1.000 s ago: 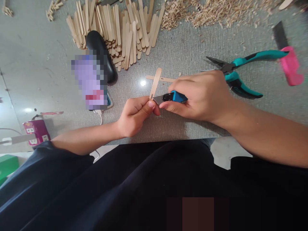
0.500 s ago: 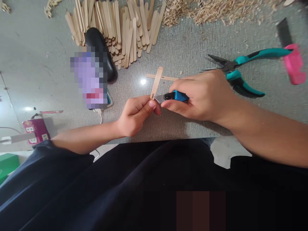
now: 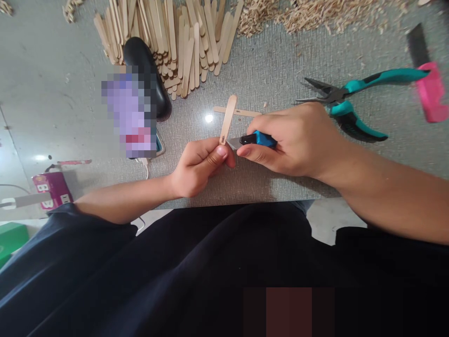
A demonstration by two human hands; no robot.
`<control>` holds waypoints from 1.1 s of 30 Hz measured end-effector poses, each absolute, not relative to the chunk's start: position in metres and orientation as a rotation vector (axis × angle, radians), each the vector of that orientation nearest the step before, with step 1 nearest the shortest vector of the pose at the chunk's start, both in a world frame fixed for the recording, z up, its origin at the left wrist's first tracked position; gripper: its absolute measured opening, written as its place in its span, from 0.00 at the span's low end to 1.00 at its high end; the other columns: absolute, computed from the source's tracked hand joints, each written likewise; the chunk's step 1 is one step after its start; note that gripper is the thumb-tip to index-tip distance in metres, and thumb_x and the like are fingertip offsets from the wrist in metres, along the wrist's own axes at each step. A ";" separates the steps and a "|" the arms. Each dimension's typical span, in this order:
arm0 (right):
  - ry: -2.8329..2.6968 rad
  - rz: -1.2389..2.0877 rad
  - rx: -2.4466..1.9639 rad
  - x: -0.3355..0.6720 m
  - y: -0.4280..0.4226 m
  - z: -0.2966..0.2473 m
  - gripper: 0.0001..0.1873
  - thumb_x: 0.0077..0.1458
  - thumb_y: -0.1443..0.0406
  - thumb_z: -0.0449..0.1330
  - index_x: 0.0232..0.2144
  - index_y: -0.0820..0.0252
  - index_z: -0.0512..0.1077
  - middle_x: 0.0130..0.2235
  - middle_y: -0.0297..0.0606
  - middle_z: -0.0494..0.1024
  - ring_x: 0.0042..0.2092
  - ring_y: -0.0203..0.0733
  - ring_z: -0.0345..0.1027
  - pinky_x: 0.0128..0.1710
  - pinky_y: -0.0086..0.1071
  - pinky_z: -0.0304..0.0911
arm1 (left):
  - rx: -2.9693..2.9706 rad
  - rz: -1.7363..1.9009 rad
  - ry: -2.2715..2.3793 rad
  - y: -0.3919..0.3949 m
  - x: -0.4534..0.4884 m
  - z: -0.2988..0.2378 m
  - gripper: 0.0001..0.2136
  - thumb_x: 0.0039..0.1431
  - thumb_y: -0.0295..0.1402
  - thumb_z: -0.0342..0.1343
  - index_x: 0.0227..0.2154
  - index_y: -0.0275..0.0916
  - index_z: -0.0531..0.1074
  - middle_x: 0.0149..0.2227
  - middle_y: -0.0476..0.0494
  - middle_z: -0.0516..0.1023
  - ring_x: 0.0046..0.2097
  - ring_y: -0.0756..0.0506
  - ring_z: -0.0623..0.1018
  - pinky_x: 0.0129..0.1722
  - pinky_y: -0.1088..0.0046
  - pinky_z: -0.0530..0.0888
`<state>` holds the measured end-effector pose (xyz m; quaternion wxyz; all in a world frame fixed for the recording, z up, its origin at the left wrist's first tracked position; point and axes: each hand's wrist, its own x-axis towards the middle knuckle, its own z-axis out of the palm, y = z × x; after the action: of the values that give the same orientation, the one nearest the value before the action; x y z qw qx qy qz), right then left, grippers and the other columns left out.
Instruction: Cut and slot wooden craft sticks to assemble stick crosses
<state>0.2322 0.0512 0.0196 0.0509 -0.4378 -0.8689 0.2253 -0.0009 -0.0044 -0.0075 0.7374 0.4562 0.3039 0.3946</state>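
My left hand (image 3: 201, 164) pinches the lower end of a wooden craft stick (image 3: 229, 114), which points up and away from me. Near that end the stick has a small dark slot. In my right hand (image 3: 291, 138) is a utility knife (image 3: 264, 138) with a blue and black body, my fingers wrapped round it. Its short blade points left, close to the slotted end; whether it touches the wood I cannot tell. Behind, a second craft stick (image 3: 238, 112) with a small slot lies flat on the table, its right end hidden by my right hand.
A heap of craft sticks (image 3: 182, 51) lies at the back, with wood shavings (image 3: 315, 16) right of it. Teal-handled pliers (image 3: 338, 96) and a pink-handled cutter (image 3: 431, 93) lie at right. A black case (image 3: 147, 77), a blurred phone (image 3: 129, 117) and a purple power box (image 3: 52, 189) are at left.
The knife blade has shifted very slightly to the right, away from the stick. Both hands keep the same hold, and the view has moved a little.
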 end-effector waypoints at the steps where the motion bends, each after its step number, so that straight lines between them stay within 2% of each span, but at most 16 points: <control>1: -2.651 0.684 -1.334 0.232 0.051 0.020 0.53 0.66 0.22 0.28 0.32 0.51 0.75 0.27 0.41 0.78 0.32 0.50 0.73 0.34 0.42 0.51 | 0.996 0.862 0.667 -0.004 -0.001 -0.008 0.23 0.75 0.54 0.66 0.33 0.40 0.77 0.18 0.59 0.59 0.19 0.56 0.57 0.20 0.75 0.53; 5: -2.661 0.734 -1.342 0.232 0.051 0.025 0.50 0.68 0.24 0.31 0.33 0.51 0.75 0.29 0.43 0.80 0.34 0.51 0.73 0.35 0.42 0.51 | 1.006 0.854 0.679 -0.005 -0.001 -0.009 0.23 0.77 0.54 0.64 0.34 0.40 0.78 0.18 0.58 0.61 0.19 0.56 0.60 0.19 0.76 0.55; 9: -2.651 0.788 -1.339 0.233 0.051 0.027 0.49 0.68 0.23 0.35 0.34 0.51 0.76 0.30 0.45 0.80 0.34 0.51 0.73 0.37 0.43 0.51 | 1.023 0.877 0.656 -0.006 -0.002 -0.011 0.21 0.80 0.51 0.61 0.35 0.39 0.78 0.19 0.57 0.62 0.19 0.56 0.61 0.18 0.78 0.56; 17: -2.655 0.717 -1.296 0.235 0.052 0.019 0.50 0.69 0.23 0.36 0.35 0.54 0.77 0.30 0.43 0.81 0.33 0.48 0.71 0.35 0.41 0.49 | 1.066 0.936 0.530 -0.005 -0.004 -0.018 0.17 0.84 0.41 0.56 0.38 0.37 0.79 0.20 0.58 0.63 0.20 0.57 0.62 0.19 0.83 0.59; 25: -2.696 0.728 -1.326 0.233 0.052 0.024 0.50 0.71 0.25 0.35 0.36 0.54 0.77 0.30 0.43 0.81 0.33 0.48 0.71 0.35 0.40 0.50 | 1.069 0.930 0.540 -0.005 -0.005 -0.017 0.16 0.83 0.41 0.57 0.38 0.38 0.80 0.21 0.57 0.63 0.20 0.57 0.63 0.19 0.82 0.59; 29: -2.725 0.757 -1.324 0.233 0.051 0.025 0.51 0.70 0.24 0.34 0.36 0.54 0.77 0.29 0.43 0.78 0.32 0.48 0.68 0.35 0.41 0.49 | 1.105 0.908 0.576 -0.004 -0.005 -0.014 0.19 0.81 0.44 0.61 0.34 0.37 0.79 0.20 0.58 0.60 0.20 0.58 0.59 0.20 0.80 0.56; 33: -2.698 0.784 -1.279 0.232 0.048 0.024 0.52 0.68 0.23 0.29 0.33 0.54 0.73 0.27 0.42 0.73 0.30 0.46 0.63 0.34 0.42 0.46 | 1.229 0.883 0.652 -0.004 -0.008 -0.011 0.21 0.80 0.44 0.62 0.30 0.37 0.78 0.22 0.55 0.65 0.23 0.57 0.63 0.24 0.79 0.60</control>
<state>0.2322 0.0485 0.0244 0.0274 -0.4141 -0.8737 0.2539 -0.0080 -0.0043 -0.0107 0.6792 0.5473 0.2903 0.3934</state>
